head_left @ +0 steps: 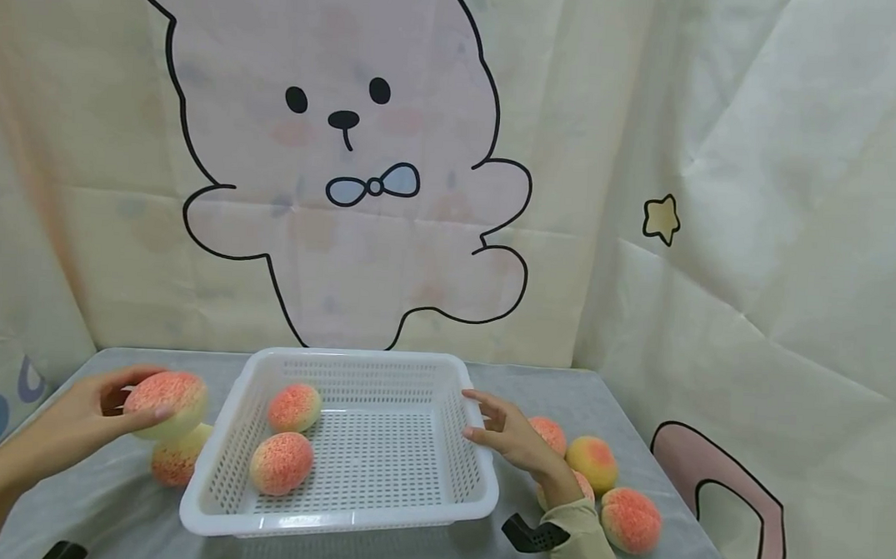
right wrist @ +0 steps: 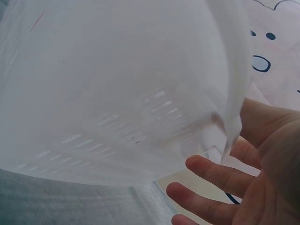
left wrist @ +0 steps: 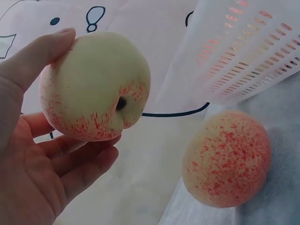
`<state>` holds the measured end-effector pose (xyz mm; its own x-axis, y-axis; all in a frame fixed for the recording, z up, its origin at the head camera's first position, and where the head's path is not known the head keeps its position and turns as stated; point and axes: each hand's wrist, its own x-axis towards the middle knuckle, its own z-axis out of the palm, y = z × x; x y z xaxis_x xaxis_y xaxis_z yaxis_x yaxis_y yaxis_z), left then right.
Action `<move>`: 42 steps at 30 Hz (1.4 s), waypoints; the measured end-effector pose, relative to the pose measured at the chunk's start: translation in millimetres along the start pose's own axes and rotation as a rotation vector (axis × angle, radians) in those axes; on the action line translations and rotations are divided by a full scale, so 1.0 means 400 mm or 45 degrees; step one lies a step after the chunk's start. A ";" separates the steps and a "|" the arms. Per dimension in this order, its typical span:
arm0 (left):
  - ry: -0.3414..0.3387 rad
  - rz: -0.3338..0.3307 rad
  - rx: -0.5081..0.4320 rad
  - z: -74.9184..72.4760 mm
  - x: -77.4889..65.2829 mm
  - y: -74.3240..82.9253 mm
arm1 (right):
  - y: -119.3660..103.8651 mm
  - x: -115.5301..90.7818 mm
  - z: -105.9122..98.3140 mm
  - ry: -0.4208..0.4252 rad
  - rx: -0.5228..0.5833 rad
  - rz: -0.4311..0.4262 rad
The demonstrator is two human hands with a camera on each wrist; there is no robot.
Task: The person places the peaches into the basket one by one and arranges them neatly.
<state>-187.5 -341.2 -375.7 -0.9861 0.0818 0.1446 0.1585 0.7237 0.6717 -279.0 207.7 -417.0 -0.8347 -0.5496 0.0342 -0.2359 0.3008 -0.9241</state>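
Observation:
My left hand (head_left: 108, 406) holds a pink-and-cream peach (head_left: 176, 394) between thumb and fingers, left of the white basket. In the left wrist view, this peach (left wrist: 93, 79) shows its pale side and stem hollow. Another peach (head_left: 177, 461) lies on the table below it, beside the basket wall. The white slotted plastic basket (head_left: 347, 525) contains two peaches at its left side, one (head_left: 295, 408) behind the other (head_left: 281, 464). At the basket's right rim, my right hand (head_left: 512, 436) grips the edge; in the right wrist view the rim partly hides the thumb.
Several peaches lie right of the basket around my right forearm, among them a yellowish one (head_left: 593, 461) and a pink one (head_left: 631, 521). A grey cloth (head_left: 563, 385) covers the table. Printed curtains (head_left: 554, 259) stand behind and at both sides.

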 end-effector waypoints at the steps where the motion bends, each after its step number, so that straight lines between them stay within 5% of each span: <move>1: 0.009 0.020 -0.001 0.000 0.002 0.004 | 0.000 0.000 0.000 0.000 0.000 -0.001; 13: -0.006 0.058 0.044 0.015 0.029 0.062 | -0.002 -0.001 0.003 0.018 -0.023 0.002; 42: -0.102 0.242 -0.084 0.071 0.119 0.211 | -0.012 0.001 0.003 0.015 -0.002 0.002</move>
<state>-222.7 -256.7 -332.7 -0.9385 0.2690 0.2165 0.3424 0.6440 0.6841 -277.5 205.2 -412.9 -0.8407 -0.5402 0.0371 -0.2355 0.3031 -0.9234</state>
